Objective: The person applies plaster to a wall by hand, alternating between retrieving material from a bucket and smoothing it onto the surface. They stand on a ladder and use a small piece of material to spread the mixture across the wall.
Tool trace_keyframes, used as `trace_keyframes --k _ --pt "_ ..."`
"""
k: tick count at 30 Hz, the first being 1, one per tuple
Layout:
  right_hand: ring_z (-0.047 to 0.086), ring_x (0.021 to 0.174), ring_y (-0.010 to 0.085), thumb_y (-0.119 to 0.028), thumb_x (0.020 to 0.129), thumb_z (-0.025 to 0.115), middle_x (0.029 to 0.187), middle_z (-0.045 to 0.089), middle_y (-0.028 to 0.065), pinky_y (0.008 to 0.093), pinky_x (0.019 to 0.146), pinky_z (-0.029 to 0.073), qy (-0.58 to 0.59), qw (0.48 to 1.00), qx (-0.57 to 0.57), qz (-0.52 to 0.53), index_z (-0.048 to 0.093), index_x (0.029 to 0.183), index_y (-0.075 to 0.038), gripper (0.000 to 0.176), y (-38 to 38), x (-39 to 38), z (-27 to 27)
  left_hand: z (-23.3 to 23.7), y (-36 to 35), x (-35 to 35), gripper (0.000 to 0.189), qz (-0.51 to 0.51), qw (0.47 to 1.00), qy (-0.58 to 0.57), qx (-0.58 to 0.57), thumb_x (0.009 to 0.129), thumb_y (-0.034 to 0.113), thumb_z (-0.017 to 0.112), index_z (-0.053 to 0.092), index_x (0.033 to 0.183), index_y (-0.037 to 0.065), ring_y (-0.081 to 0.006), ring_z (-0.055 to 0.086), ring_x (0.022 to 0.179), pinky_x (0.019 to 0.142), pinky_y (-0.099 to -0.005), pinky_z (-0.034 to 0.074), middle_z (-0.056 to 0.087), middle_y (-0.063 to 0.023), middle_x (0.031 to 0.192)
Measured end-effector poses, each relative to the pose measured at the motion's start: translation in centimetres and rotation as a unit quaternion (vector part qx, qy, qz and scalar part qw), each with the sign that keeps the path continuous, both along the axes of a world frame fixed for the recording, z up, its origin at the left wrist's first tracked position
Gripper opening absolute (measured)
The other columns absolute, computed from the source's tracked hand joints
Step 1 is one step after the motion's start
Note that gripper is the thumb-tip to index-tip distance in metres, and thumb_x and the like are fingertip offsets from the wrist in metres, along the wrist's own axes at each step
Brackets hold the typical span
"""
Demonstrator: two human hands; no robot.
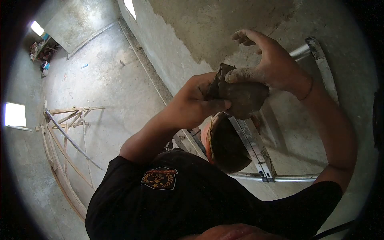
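Note:
A dark grey-brown piece [246, 98], apparently coated in wet mortar and ragged along its upper edge, is gripped in my left hand [192, 102]. The left thumb lies across its face, and its exact kind does not show. My right hand [276, 64] is open beside it, thumb resting on the piece's upper face and fingers spread away toward the wall. Grey residue covers the right thumb. Below the piece stands an orange bucket [205, 138] with dark mortar [228, 146] inside, partly hidden by my hands and a metal rail.
An aluminium ladder-like frame [256, 150] with round tubes [296, 178] stands by the bucket. The wall ahead carries a darker patch of plaster [216, 28]. Wooden framing [66, 136] stands on the left, and a cluttered shelf [42, 48] is in the far corner.

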State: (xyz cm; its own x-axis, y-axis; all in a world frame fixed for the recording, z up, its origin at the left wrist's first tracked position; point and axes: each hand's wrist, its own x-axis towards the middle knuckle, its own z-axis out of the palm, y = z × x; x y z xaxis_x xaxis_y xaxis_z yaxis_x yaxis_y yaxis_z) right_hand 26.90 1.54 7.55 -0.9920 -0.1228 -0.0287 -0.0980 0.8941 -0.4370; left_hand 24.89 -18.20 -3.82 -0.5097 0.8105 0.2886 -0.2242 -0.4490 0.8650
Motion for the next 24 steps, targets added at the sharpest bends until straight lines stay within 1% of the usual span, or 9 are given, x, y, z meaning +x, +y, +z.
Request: trace_keyframes --k 2,7,9,10,16,19,21,22,24 --pt "0.049 0.123 0.0293 -0.046 0.060 0.089 0.126 0.055 0.0143 0.0456 0.103 0.040 -0.031 0.999 -0.011 -0.005 0.050 0.130 -0.001 0.092 0.2 -0.2 0.1 0.0 -0.1 -0.1 0.034 -0.007 0.999 -0.033 0.027 0.084 -0.009 0.058 0.057 0.117 -0.005 -0.0160 0.062 0.100 0.091 -0.0320 0.050 0.066 -0.0093 0.107" --pt "0.049 0.120 0.0302 -0.043 0.060 0.089 0.124 0.055 0.0152 0.0453 0.102 0.041 -0.128 0.989 -0.065 -0.042 0.052 0.129 -0.001 0.089 0.8 -0.6 0.4 0.4 -1.0 -1.1 0.030 -0.004 1.000 0.006 -0.014 0.083 -0.010 0.059 0.059 0.113 -0.006 -0.0157 0.063 0.098 0.089 -0.0318 0.051 0.067 -0.0089 0.103" --pt "0.059 0.112 0.0390 -0.055 0.057 0.088 0.118 0.057 0.0288 0.0425 0.092 0.052 -0.085 0.995 -0.047 -0.007 0.049 0.128 0.008 0.102 1.6 -0.9 0.0 0.1 -1.2 -1.4 0.029 -0.006 1.000 -0.013 -0.012 0.083 -0.010 0.059 0.060 0.111 -0.006 -0.0156 0.063 0.097 0.088 -0.0318 0.051 0.067 -0.0090 0.102" --pt "0.059 0.112 0.0390 -0.055 0.057 0.088 0.118 0.057 0.0288 0.0425 0.092 0.052 -0.085 0.995 -0.047 -0.008 0.049 0.128 0.008 0.102 1.7 -0.9 0.1 -0.1 -1.2 -1.6 0.033 -0.007 1.000 -0.009 -0.019 0.081 -0.009 0.062 0.060 0.114 -0.005 -0.0180 0.064 0.099 0.090 -0.0338 0.052 0.067 -0.0115 0.107" --pt "0.062 0.104 0.0319 -0.047 0.070 0.083 0.112 0.061 0.0233 0.0393 0.085 0.053 -0.054 0.997 -0.039 -0.044 0.053 0.123 0.007 0.081 2.9 -1.5 -0.7 -1.5 -1.6 -2.1 0.034 0.057 0.995 -0.085 0.007 0.083 -0.009 0.058 0.059 0.117 -0.005 -0.0202 0.063 0.105 0.096 -0.0359 0.048 0.067 -0.0119 0.110" --pt "0.063 0.097 0.0268 -0.049 0.077 0.076 0.104 0.064 0.0181 0.0361 0.079 0.052 -0.027 0.983 -0.170 -0.070 0.058 0.115 0.005 0.069 1.5 -1.1 -0.4 -1.0 -0.8 -2.6 0.036 0.125 0.977 -0.163 0.064 0.086 -0.007 0.057 0.055 0.122 -0.003 -0.0228 0.060 0.113 0.104 -0.0389 0.044 0.065 -0.0130 0.116" --pt "0.062 0.093 0.0241 -0.054 0.079 0.072 0.099 0.065 0.0138 0.0334 0.076 0.051 -0.143 0.959 -0.229 -0.091 0.062 0.110 0.001 0.064 -0.3 -0.4 0.2 -0.3 0.4 -2.9 0.037 0.135 0.951 -0.224 0.166 0.089 -0.007 0.055 0.051 0.126 -0.002 -0.0230 0.059 0.115 0.103 -0.0384 0.044 0.062 -0.0137 0.120" --pt "0.060 0.098 0.0158 -0.038 0.089 0.066 0.111 0.062 0.0082 0.0299 0.083 0.048 -0.203 0.947 -0.233 -0.088 0.059 0.118 -0.002 0.048 -0.7 -0.2 0.5 0.3 1.1 -2.6 0.032 0.162 0.946 -0.213 0.183 0.092 -0.003 0.052 0.050 0.124 -0.004 -0.0266 0.058 0.116 0.103 -0.0423 0.044 0.060 -0.0175 0.122" --pt "0.061 0.097 0.0146 -0.037 0.088 0.067 0.109 0.063 0.0072 0.0295 0.082 0.048 -0.193 0.940 -0.266 -0.090 0.059 0.118 -0.002 0.046 -1.3 0.2 0.5 0.9 2.1 -2.3 0.032 0.172 0.949 -0.194 0.179 0.093 -0.002 0.053 0.050 0.124 -0.003 -0.0260 0.058 0.116 0.103 -0.0413 0.044 0.060 -0.0167 0.122"
